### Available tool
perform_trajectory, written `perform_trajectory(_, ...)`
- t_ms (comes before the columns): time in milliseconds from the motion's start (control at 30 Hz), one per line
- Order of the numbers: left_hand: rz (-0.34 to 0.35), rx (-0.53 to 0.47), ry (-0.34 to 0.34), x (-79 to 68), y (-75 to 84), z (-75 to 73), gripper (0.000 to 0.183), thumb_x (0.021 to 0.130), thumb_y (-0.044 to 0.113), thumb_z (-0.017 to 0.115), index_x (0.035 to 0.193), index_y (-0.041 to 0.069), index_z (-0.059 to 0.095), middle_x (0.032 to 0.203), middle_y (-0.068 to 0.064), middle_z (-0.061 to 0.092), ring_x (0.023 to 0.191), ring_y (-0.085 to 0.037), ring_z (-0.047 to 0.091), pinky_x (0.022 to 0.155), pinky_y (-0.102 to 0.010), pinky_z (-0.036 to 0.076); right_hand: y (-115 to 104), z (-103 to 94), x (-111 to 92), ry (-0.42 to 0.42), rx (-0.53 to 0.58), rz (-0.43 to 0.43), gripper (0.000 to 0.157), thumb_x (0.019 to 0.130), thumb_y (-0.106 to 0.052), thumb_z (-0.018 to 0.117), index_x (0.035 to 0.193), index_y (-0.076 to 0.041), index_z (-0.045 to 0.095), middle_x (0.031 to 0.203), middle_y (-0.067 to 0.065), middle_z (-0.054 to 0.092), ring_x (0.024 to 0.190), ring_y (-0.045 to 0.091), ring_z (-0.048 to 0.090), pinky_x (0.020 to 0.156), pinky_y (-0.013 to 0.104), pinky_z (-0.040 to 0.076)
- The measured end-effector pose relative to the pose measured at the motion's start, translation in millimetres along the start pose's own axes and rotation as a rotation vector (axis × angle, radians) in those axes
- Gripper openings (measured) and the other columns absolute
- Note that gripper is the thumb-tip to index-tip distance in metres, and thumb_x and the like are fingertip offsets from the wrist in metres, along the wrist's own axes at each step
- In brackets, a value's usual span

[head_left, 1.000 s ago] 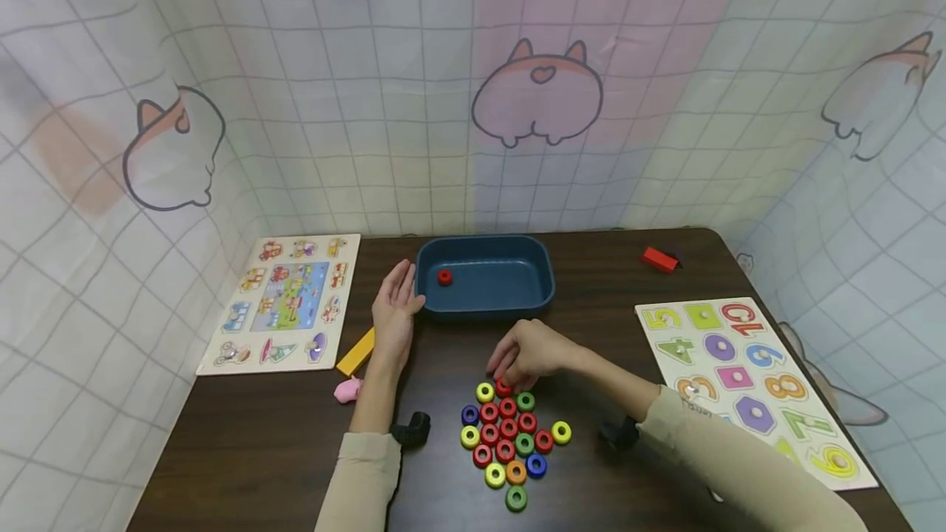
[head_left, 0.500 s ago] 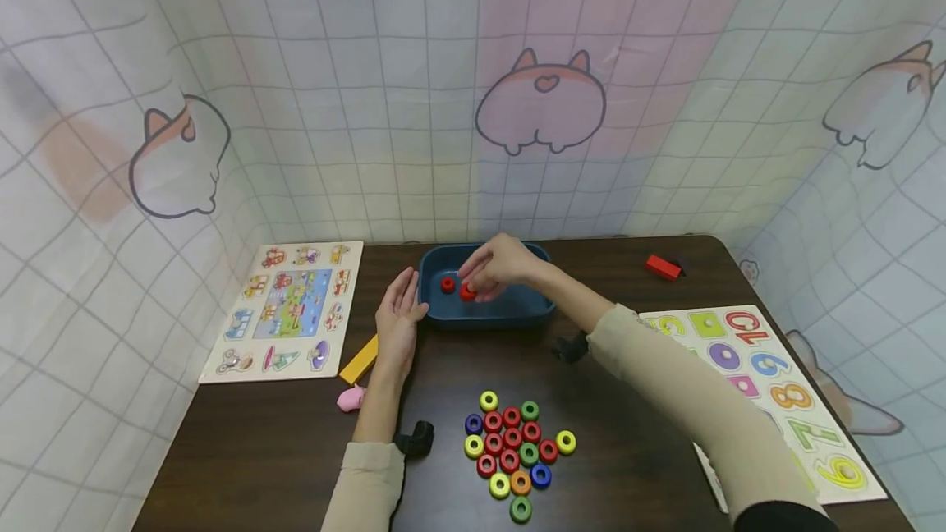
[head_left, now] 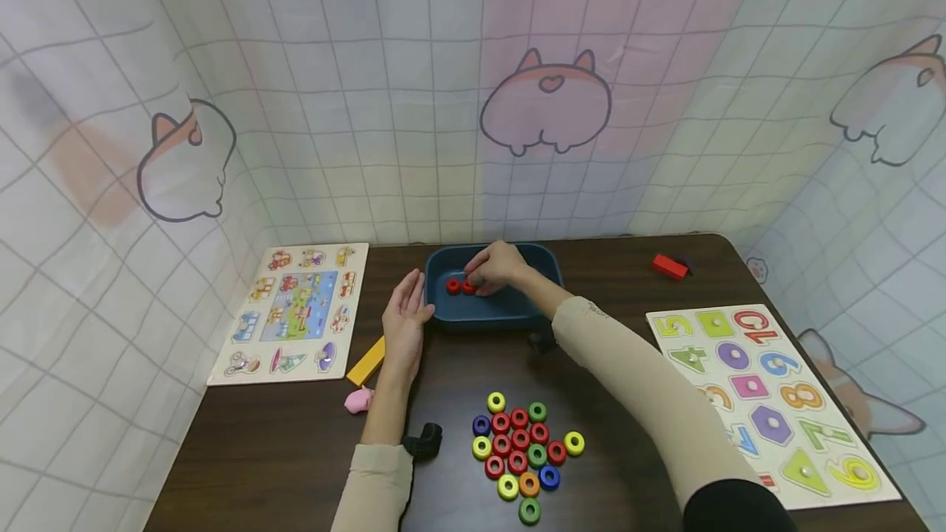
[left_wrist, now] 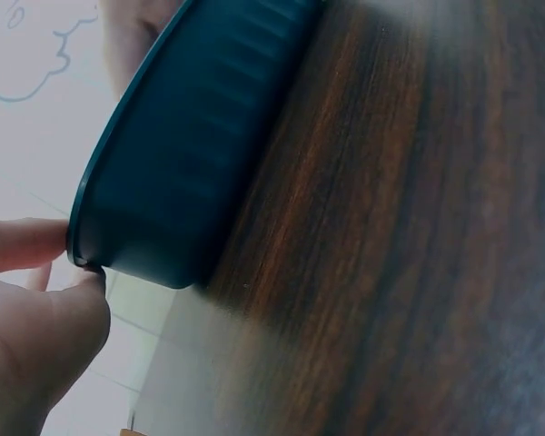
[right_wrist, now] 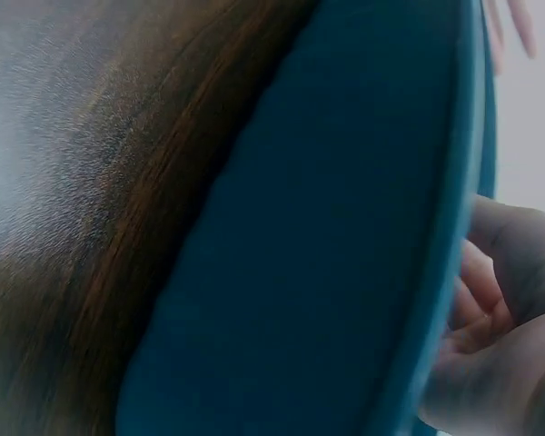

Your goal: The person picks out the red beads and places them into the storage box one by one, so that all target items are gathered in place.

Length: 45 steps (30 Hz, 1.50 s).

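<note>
A dark blue tray [head_left: 488,320] stands at the back of the table, also filling much of the left wrist view. My left hand [head_left: 403,327] touches its left end with fingers extended; in the left wrist view the thumb [left_wrist: 84,304] lies at the tray's corner. Inside the tray, my right hand [head_left: 497,265] has its fingertips on a red ring [head_left: 468,288], beside another red ring [head_left: 453,286]. The tray wall hides those fingertips in the right wrist view. Several red, yellow, green, blue and orange rings [head_left: 520,439] lie grouped in front.
A picture puzzle board [head_left: 247,314] lies at the left, and a number-and-shape board [head_left: 761,401] at the right. A yellow block [head_left: 366,362] and a pink toy [head_left: 359,400] are by my left forearm. A red block [head_left: 670,267] lies at the back right.
My right hand has moved from the ring group forward into the tray, carrying a red ring, now set beside the other one. My left hand has stayed at the tray's left end.
</note>
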<state>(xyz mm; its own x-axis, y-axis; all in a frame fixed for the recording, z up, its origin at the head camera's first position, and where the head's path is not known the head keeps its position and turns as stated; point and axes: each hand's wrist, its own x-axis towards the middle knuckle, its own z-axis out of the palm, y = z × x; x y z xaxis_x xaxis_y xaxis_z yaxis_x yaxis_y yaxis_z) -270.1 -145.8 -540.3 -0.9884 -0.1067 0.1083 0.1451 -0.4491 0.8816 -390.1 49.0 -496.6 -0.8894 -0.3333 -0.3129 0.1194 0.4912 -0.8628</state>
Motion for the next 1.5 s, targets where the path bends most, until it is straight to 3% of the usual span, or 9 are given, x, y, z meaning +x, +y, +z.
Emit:
perform_trajectory(233, -0.006, -0.014, -0.020, 6.7, 13.5, 3.2, 0.067, 0.089, -0.022, 0.046, 0.150, 0.001, 0.032, 0.157, -0.010, 0.031, 0.146, -0.021, 0.028, 0.116, -0.038, 0.024, -25.2, -18.9, -43.3, -0.010, -0.072, -0.209, 0.022, 0.083, -0.009, 0.077, 0.104, -0.008, 0.074, 0.091, 0.007, 0.075, 0.085, 0.035, 0.072, 0.075, 0.047, 0.059)
perform_trajectory(333, 0.008, -0.007, -0.008, 10.0, 15.0, 2.0, 0.066, 0.089, -0.022, 0.047, 0.150, 0.002, 0.033, 0.156, -0.010, 0.033, 0.145, -0.020, 0.030, 0.116, -0.039, 0.023, -35.7, -23.4, -71.3, -0.049, -0.133, -0.293, 0.018, 0.084, -0.013, 0.077, 0.102, -0.012, 0.075, 0.091, 0.005, 0.075, 0.082, 0.032, 0.073, 0.072, 0.044, 0.060)
perform_trajectory(433, 0.027, 0.007, 0.009, 12.2, 12.6, -0.5, 0.065, 0.089, -0.022, 0.047, 0.149, 0.003, 0.035, 0.154, -0.007, 0.036, 0.143, -0.017, 0.033, 0.116, -0.041, 0.023, -38.2, -22.1, -99.4, -0.103, -0.169, -0.326, 0.018, 0.085, -0.013, 0.076, 0.102, -0.014, 0.075, 0.092, 0.004, 0.075, 0.081, 0.027, 0.073, 0.070, 0.041, 0.061)
perform_trajectory(600, 0.037, 0.017, 0.007, 12.4, 8.2, -1.7, 0.065, 0.090, -0.021, 0.047, 0.148, 0.005, 0.037, 0.154, -0.006, 0.037, 0.142, -0.016, 0.035, 0.116, -0.042, 0.024, -20.0, -13.9, -138.4, -0.193, -0.179, -0.307, 0.020, 0.082, -0.012, 0.078, 0.101, -0.016, 0.075, 0.097, 0.006, 0.075, 0.083, 0.028, 0.072, 0.071, 0.044, 0.060)
perform_trajectory(733, 0.002, -0.016, -0.013, 8.8, 8.9, 1.4, 0.065, 0.090, -0.021, 0.047, 0.149, 0.003, 0.035, 0.155, -0.007, 0.035, 0.144, -0.018, 0.031, 0.117, -0.041, 0.021, 8.0, -6.1, -161.8, -0.267, -0.202, -0.242, 0.024, 0.080, -0.013, 0.080, 0.103, -0.015, 0.075, 0.098, 0.007, 0.075, 0.081, 0.027, 0.073, 0.069, 0.047, 0.060)
perform_trajectory(833, -0.011, -0.030, -0.023, 4.4, 12.1, 4.0, 0.067, 0.089, -0.022, 0.046, 0.150, 0.001, 0.031, 0.156, -0.010, 0.032, 0.146, -0.022, 0.028, 0.117, -0.042, 0.020, 28.5, 0.2, -172.4, -0.316, -0.237, -0.182, 0.028, 0.078, -0.014, 0.082, 0.105, -0.012, 0.074, 0.094, 0.005, 0.074, 0.076, 0.021, 0.072, 0.065, 0.042, 0.060)
perform_trajectory(1067, -0.002, -0.016, -0.033, -3.2, 18.0, 6.7, 0.073, 0.088, -0.023, 0.046, 0.151, 0.007, 0.028, 0.157, -0.010, 0.028, 0.147, -0.024, 0.025, 0.116, -0.040, 0.022, 52.1, 15.5, -180.0, -0.294, -0.297, -0.130, 0.031, 0.073, -0.012, 0.086, 0.102, -0.012, 0.074, 0.085, 0.000, 0.073, 0.066, 0.015, 0.068, 0.057, 0.034, 0.059)
perform_trajectory(1300, -0.022, -0.002, -0.029, -6.2, 15.6, 5.9, 0.073, 0.088, -0.022, 0.047, 0.151, 0.008, 0.028, 0.158, -0.010, 0.027, 0.147, -0.023, 0.026, 0.117, -0.045, 0.020, 54.2, 24.7, -183.5, -0.340, -0.198, -0.078, 0.030, 0.076, 0.001, 0.078, 0.104, -0.009, 0.073, 0.083, 0.006, 0.074, 0.064, 0.026, 0.071, 0.054, 0.039, 0.059)
perform_trajectory(1500, 0.001, -0.012, -0.022, -2.8, 1.5, -0.6, 0.071, 0.090, -0.021, 0.046, 0.151, 0.012, 0.031, 0.157, -0.006, 0.029, 0.146, -0.021, 0.027, 0.117, -0.043, 0.021, 53.8, 28.9, -185.9, -0.353, -0.174, -0.064, 0.033, 0.074, 0.005, 0.076, 0.104, -0.008, 0.073, 0.080, 0.007, 0.074, 0.062, 0.029, 0.071, 0.054, 0.042, 0.059)
